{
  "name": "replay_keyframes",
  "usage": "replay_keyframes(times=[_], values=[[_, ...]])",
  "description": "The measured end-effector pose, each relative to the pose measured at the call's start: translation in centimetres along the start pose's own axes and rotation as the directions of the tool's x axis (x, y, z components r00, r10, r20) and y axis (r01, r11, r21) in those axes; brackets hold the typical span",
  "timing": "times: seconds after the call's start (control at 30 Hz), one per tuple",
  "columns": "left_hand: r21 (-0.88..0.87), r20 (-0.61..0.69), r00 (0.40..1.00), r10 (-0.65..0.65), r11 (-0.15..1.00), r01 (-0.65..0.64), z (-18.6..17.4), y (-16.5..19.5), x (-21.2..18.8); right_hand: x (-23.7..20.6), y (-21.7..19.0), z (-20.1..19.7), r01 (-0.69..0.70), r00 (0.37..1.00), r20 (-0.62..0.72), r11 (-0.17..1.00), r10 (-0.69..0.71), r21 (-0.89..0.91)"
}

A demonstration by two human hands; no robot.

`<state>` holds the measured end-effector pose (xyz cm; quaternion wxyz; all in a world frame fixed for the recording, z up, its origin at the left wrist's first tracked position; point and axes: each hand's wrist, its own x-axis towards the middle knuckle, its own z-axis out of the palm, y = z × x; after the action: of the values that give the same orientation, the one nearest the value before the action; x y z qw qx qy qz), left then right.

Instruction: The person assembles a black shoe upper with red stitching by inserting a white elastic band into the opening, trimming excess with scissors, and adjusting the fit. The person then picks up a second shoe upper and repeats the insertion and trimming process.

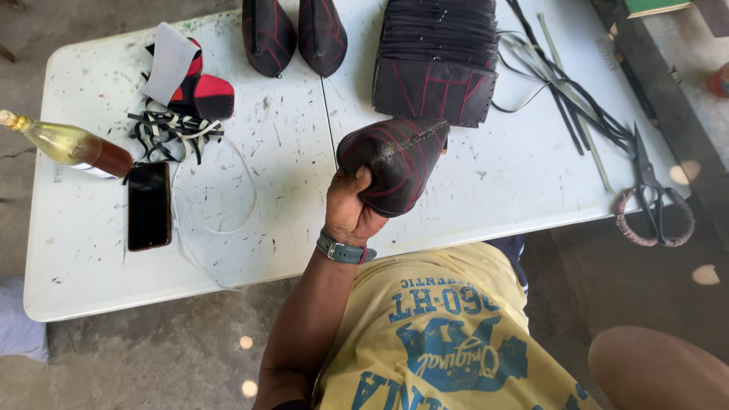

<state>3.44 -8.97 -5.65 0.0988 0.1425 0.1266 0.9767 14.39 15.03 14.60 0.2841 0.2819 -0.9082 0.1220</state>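
Observation:
My left hand point(348, 214) grips a dark, rounded leather piece point(399, 163) with red lines and a stitched seam, and holds it up over the white table's point(99, 250) front edge. A teal watch band point(343, 250) circles that wrist. Just beyond the held piece lies a stack of flat dark leather pieces point(437, 68) with red markings. Two more rounded dark pieces point(295, 32) lie at the table's far edge. My right hand is out of sight. My yellow printed shirt point(440, 334) fills the bottom of the view.
Scissors point(649, 190) with wrapped handles lie at the table's right edge beside long black strips point(566, 83). On the left are a black phone point(148, 205), a bottle of yellowish liquid point(72, 146), a white cord loop point(216, 190), tangled black-and-white straps point(168, 130) and red-black pieces point(201, 95).

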Motion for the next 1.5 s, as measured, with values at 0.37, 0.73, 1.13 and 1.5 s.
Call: replay_keyframes(times=[0.37, 0.73, 1.13, 1.5], values=[[-0.119, 0.161, 0.987, 0.025, 0.993, -0.005, -3.4, 2.1, -0.3, -0.7, 2.1, 2.0, 0.002, 0.993, 0.111, 0.970, -0.029, 0.242], [-0.275, 0.168, 0.984, 0.061, 0.961, -0.013, -1.3, 0.5, 1.3, 0.5, 6.9, 16.6, -0.420, 0.842, 0.489, -0.291, 0.229, 0.860], [-0.299, 0.113, 0.989, 0.099, 0.952, -0.061, 0.5, -0.9, 2.4, 1.5, 3.8, 10.6, -0.173, 0.963, 0.109, 0.260, 0.246, 0.950], [-0.181, 0.074, 0.997, -0.026, 0.983, 0.039, 0.6, 2.4, 1.8, -3.9, 7.1, 18.9, -0.337, 0.872, 0.277, 0.086, 0.403, 0.937]])
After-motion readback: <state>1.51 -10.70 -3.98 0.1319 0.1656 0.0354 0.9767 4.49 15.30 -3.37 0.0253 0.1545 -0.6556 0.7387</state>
